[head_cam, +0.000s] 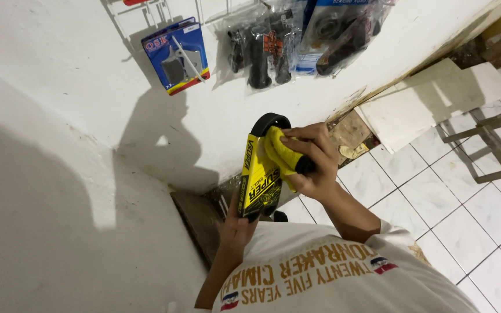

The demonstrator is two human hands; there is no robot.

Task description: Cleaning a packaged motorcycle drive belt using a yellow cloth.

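Fingers of right hand (pixel 314 165) clamp yellow cloth (pixel 282 155) on belt pkg (pixel 259 179); left hand (pixel 238 226) grips pkg base.

The left hand (pixel 236 223) is gripping the lower end of a black belt (pixel 268 123) that is sitting in a yellow and black cardboard sleeve (pixel 257 182), holding it upright in front of the white wall (pixel 59 174). The right hand (pixel 314 162) is pressing a yellow cloth (pixel 282 153) against the sleeve's upper part, fingers curled over the cloth. On the wall above, a blue packet (pixel 176 55) and clear bags of black handlebar grips (pixel 262 49) are hanging from hooks. To the right, pale boards (pixel 430 101) are leaning at the wall's foot, and a wooden frame (pixel 485 145) is standing on the white tiled floor (pixel 436 197).
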